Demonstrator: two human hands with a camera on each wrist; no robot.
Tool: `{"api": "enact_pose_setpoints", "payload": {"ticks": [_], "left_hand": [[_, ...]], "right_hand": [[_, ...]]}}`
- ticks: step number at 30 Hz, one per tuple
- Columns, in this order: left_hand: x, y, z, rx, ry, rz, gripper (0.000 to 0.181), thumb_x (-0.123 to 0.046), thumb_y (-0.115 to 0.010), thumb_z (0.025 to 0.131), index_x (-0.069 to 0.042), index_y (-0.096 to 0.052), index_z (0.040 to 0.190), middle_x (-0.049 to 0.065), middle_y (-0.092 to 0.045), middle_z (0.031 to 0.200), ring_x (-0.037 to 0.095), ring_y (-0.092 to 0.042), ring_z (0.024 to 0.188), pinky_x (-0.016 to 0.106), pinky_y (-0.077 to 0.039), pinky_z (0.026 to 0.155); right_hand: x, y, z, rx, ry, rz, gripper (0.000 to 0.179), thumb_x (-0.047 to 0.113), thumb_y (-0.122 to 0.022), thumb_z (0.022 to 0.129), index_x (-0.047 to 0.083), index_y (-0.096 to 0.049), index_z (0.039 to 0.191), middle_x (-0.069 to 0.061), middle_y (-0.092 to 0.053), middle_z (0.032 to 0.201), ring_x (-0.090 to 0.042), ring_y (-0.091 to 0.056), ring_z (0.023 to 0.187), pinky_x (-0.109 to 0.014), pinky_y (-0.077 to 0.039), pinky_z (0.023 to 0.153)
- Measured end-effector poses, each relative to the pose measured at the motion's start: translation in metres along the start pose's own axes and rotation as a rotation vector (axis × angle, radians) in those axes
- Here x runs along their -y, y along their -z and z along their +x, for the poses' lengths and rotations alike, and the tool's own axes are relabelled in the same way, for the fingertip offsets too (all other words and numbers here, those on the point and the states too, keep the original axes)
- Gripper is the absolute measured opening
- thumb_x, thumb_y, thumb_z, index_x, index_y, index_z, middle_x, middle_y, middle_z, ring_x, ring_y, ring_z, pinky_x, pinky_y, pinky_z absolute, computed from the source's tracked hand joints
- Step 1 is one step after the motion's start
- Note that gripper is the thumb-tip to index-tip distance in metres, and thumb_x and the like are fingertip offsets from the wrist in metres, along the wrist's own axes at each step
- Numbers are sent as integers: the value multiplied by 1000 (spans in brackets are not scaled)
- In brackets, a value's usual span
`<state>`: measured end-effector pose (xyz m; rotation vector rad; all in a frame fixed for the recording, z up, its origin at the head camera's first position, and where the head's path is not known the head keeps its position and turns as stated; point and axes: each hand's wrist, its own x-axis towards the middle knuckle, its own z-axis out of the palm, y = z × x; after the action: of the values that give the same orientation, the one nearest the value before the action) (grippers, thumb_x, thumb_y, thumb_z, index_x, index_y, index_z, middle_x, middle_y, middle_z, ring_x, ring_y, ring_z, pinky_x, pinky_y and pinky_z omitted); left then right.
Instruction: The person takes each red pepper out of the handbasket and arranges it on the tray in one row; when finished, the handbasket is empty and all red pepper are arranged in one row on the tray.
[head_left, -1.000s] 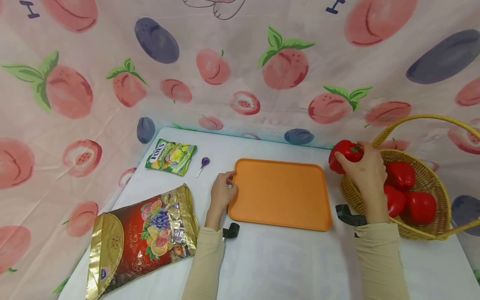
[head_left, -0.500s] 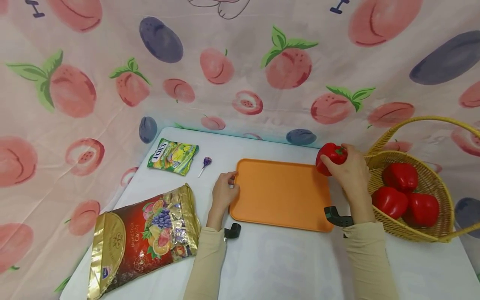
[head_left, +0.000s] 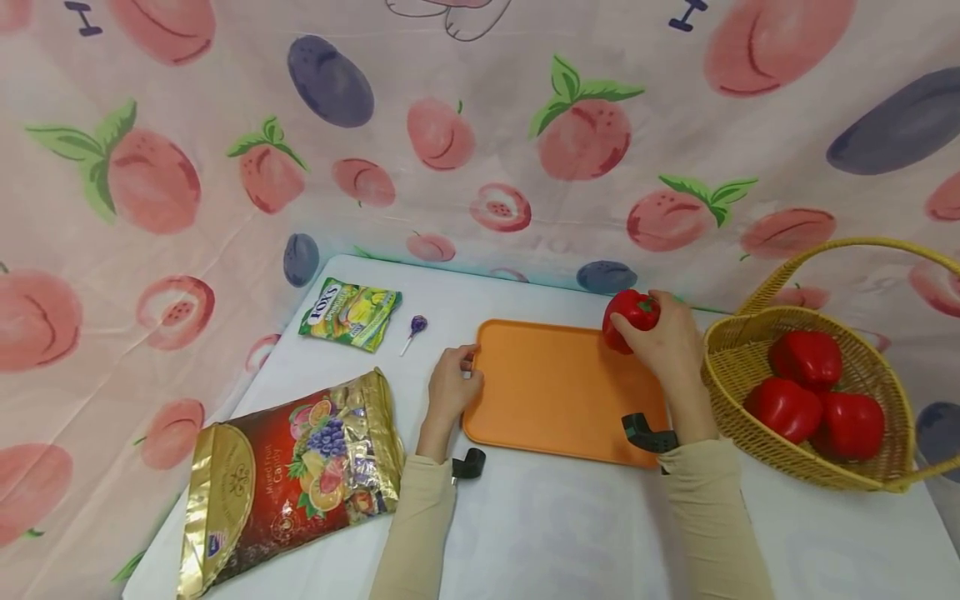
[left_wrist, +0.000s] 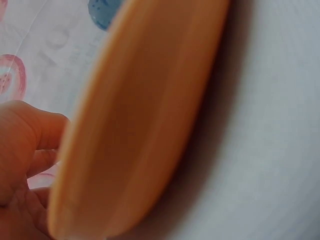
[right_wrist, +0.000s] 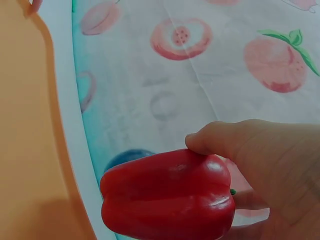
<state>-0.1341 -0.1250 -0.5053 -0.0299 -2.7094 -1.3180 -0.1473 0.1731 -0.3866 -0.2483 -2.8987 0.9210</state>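
Note:
My right hand [head_left: 670, 340] grips a red bell pepper [head_left: 618, 318] by its stem end, above the far right corner of the orange tray [head_left: 555, 392]. In the right wrist view the pepper [right_wrist: 165, 197] lies sideways, with the thumb over its top and its green stem towards the palm. At the tray's left rim, my left hand [head_left: 450, 390] holds the edge between thumb and fingers. The left wrist view has this hand [left_wrist: 22, 155] against the tray's side wall [left_wrist: 135, 120]; some of its fingers are hidden there.
Right of the tray stands a yellow wicker basket [head_left: 731, 408] with a tall handle, holding three red bell peppers [head_left: 783, 408]. On the left lie a large mixed fruit candy bag [head_left: 292, 483], a green Fox's packet [head_left: 351, 313] and a purple lollipop [head_left: 417, 325]. Fruit-print cloth [head_left: 450, 208] hangs behind.
The right hand has carried the bell pepper leftward from beside the basket to over the tray's right end. The left hand keeps its place at the tray's left rim.

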Motion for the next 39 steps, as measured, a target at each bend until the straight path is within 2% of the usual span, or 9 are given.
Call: {"api": "enact_pose_setpoints", "payload": {"ticks": [9, 18, 26, 39], "left_hand": [[0, 0, 0, 3, -2, 5, 43, -2, -64, 81, -5, -67, 124, 11, -63, 104, 24, -62, 89, 38, -48, 74], [-1, -2, -3, 4, -3, -3, 42, -2, -64, 81, -5, -67, 123, 12, -64, 104, 24, -62, 90, 40, -49, 75], [1, -2, -2, -13, -13, 0, 42, -2, -64, 81, -5, -67, 122, 12, -63, 103, 24, -62, 89, 39, -49, 74], [0, 1, -1, -15, -12, 7, 41, -2, -65, 81, -5, -67, 123, 12, -64, 103, 24, -62, 89, 38, -49, 74]], "right_hand": [[11, -14, -1, 35, -13, -1, 78, 46, -65, 90, 1, -37, 147, -27, -47, 137, -45, -47, 121, -63, -46, 91], [21, -39, -2, 41, 15, 39, 74, 43, -65, 90, 3, -38, 147, -27, -46, 139, -46, -46, 123, -67, -41, 95], [35, -59, -1, 57, 40, 75, 76, 43, -68, 88, 6, -38, 147, -23, -44, 140, -41, -46, 123, -59, -48, 91], [62, -93, -2, 69, 84, 89, 75, 45, -71, 86, 10, -41, 145, -21, -48, 134, -38, -53, 118, -57, -51, 89]]}}
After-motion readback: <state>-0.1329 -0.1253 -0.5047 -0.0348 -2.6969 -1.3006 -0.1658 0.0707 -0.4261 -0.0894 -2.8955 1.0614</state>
